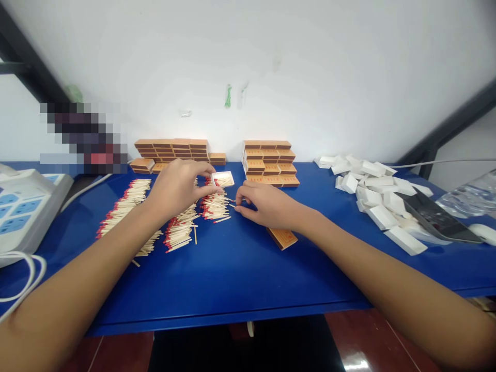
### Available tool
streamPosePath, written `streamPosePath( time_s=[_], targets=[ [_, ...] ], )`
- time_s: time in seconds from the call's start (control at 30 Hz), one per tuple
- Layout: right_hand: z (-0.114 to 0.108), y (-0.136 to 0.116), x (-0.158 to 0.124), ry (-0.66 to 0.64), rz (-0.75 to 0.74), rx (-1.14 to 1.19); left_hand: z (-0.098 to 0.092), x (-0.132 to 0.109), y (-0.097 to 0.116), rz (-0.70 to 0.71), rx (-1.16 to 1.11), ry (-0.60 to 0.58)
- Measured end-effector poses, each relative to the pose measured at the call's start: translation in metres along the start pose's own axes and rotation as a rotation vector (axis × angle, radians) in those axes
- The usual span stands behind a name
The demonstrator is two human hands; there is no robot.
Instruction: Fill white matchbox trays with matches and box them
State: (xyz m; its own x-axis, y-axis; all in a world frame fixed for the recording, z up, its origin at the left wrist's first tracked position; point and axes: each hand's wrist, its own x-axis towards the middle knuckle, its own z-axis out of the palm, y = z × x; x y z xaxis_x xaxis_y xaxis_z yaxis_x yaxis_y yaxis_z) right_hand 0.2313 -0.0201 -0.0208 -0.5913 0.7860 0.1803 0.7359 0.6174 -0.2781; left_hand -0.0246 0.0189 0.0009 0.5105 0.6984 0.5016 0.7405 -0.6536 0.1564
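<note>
My left hand [184, 183] grips a small white matchbox tray [228, 176] between thumb and fingers, and a few matches show inside it. Just to the right, my right hand [263, 202] pinches a couple of matches [232, 205] between thumb and forefinger. Below the tray lies a pile of red-headed matches [215, 209]. Two more heaps, a middle one [180, 230] and a long left one [124, 209], spread beside and partly beneath my left arm. An orange matchbox sleeve [284, 238] lies on the blue table, partly covered by my right wrist.
Stacked matchboxes stand by the wall at left [172, 150] and centre [269, 168]. White trays [372, 183] are heaped on the right, beside a dark phone [437, 217] and clear plastic [473, 194]. A power strip [27, 206] with white cables sits at the left edge.
</note>
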Motion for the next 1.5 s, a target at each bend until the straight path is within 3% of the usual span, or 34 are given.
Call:
streamPosePath(
  time_s=[0.3,0.57,0.67,0.83,0.97,1.07,1.33,1.5],
  targets=[
    [0.006,0.006,0.005,-0.002,-0.001,0.063,0.0,0.0,-0.001,0.007,-0.033,-0.005],
    [-0.006,0.001,-0.001,-0.142,-0.057,0.152,0.0,0.0,0.0,-0.004,-0.02,-0.01],
    [-0.01,0.003,-0.001,-0.129,-0.054,0.161,0.001,0.0,-0.001,0.008,-0.011,0.001],
    [-0.018,0.01,0.0,0.04,0.063,0.034,0.001,0.0,-0.001,0.0,0.0,0.011],
    [-0.023,0.011,-0.003,-0.078,0.203,-0.017,-0.001,0.0,0.0,0.009,-0.003,0.002],
    [-0.022,0.007,-0.004,-0.165,0.209,0.021,-0.001,0.0,0.0,0.013,-0.002,-0.003],
    [-0.007,-0.01,0.001,-0.061,0.242,0.056,0.001,0.0,-0.002,0.026,0.014,0.007],
    [-0.004,-0.017,-0.002,-0.072,0.231,0.064,0.002,-0.001,-0.003,0.037,0.021,0.02]
  ],
)
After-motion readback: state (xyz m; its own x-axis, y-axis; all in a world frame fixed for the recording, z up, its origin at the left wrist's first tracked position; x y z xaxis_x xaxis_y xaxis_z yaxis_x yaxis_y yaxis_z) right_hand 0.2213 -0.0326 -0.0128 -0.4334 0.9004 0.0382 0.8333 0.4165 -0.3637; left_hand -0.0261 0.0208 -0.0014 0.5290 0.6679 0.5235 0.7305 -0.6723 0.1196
